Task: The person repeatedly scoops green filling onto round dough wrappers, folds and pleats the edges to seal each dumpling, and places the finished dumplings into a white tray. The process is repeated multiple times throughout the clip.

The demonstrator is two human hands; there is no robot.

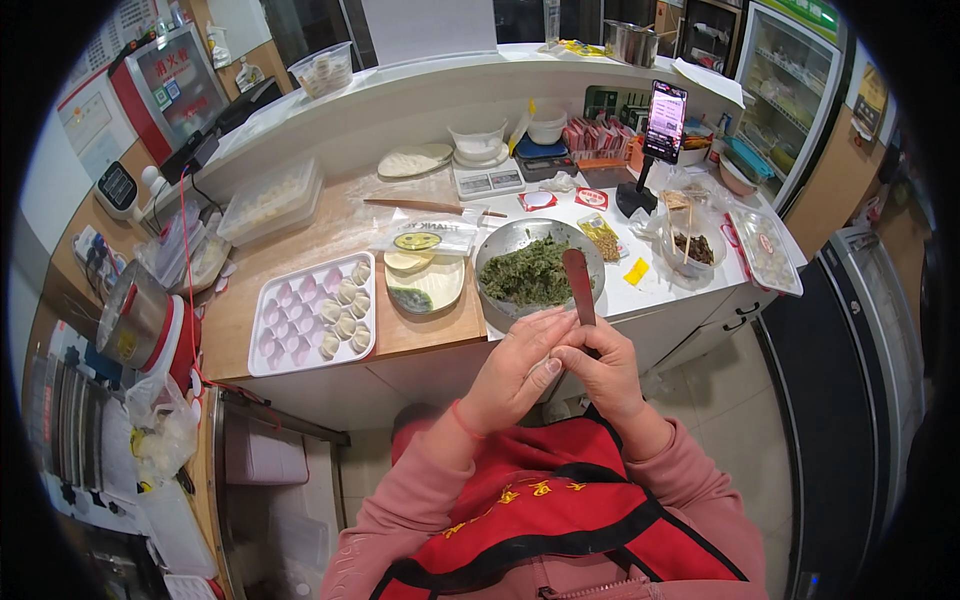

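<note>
In front of the metal bowl (597, 279) of chopped green filling (525, 271), my two hands are pressed together. My left hand (514, 367) cups a pale dough dumpling (537, 365), mostly hidden by the fingers. My right hand (606, 367) touches the same dumpling with its fingertips. It also grips a flat brown filling spatula (577, 277), whose blade points up over the bowl. To the left, round dough wrappers (409, 260) lie on a leaf-patterned plate (442, 289). Beside that, a white compartment tray (259, 360) has several dumplings (345, 324) in its right-hand columns.
A printed plastic bag (442, 238) overlaps the wrapper plate's back. Behind it lies a wooden stick (420, 206). A phone (666, 120) stands on a black holder to the right, near a bowl with chopsticks (694, 251). Lidded boxes (270, 199) sit back left.
</note>
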